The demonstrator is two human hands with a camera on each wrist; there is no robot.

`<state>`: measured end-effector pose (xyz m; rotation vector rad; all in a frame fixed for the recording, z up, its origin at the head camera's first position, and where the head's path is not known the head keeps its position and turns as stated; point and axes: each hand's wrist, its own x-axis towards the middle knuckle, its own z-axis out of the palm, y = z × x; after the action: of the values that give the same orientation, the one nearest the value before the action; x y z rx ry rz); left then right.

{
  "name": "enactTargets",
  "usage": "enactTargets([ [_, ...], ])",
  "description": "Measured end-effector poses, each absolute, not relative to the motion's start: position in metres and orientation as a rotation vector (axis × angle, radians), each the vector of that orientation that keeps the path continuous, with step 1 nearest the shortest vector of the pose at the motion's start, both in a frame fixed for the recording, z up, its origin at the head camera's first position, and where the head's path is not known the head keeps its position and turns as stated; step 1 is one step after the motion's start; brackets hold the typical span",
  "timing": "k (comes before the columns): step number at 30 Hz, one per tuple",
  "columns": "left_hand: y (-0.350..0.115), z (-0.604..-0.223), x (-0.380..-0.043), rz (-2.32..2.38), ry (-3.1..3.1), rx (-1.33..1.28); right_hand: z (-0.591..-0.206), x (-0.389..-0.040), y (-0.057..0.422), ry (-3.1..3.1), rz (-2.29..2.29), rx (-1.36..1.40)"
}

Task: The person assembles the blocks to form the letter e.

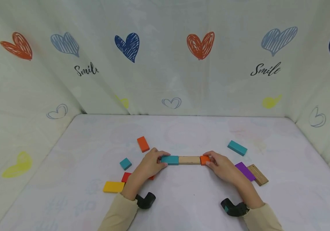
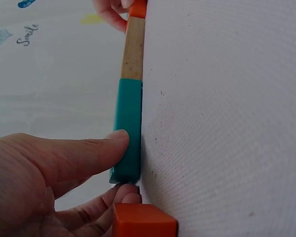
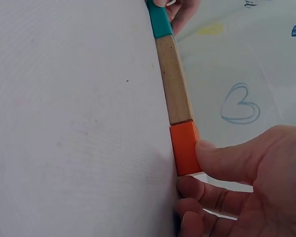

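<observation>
Three wooden blocks lie end to end in a straight row on the table: a teal block (image 1: 170,160), a plain wood block (image 1: 189,160) and a short orange block (image 1: 204,160). My left hand (image 1: 153,162) pinches the teal block at the row's left end, its thumb on one long side in the left wrist view. At the other end my right hand (image 1: 222,166) grips the orange block, thumb (image 3: 227,160) on its side and fingertips at its end. The plain block sits between them, touching both, with neither hand on it.
Left of the row lie an orange block (image 1: 143,144), a teal cube (image 1: 125,164), a yellow block (image 1: 114,187) and red blocks (image 1: 126,176) partly hidden by my left arm. To the right are a teal block (image 1: 237,148), a purple block (image 1: 245,171) and a brown striped block (image 1: 258,175).
</observation>
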<state>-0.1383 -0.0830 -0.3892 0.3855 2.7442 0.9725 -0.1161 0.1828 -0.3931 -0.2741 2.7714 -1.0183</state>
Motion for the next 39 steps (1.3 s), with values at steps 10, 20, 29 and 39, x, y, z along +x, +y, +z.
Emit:
enactTargets([
  [10, -0.082, -0.388, -0.14, 0.987, 2.729, 0.366, -0.393, -0.116, 0.181, 2.794, -1.006, -0.278],
  [20, -0.083, -0.389, -0.14, 0.989, 2.728, 0.378, -0.392, -0.115, 0.181, 2.777, -1.017, -0.253],
  [29, -0.084, -0.391, -0.14, 0.983, 2.735, 0.378, -0.393, -0.115, 0.179, 2.802, -0.989, -0.279],
  [39, -0.084, -0.39, -0.139, 0.996, 2.715, 0.386, -0.376, -0.109, 0.182, 2.802, -0.925, -0.219],
])
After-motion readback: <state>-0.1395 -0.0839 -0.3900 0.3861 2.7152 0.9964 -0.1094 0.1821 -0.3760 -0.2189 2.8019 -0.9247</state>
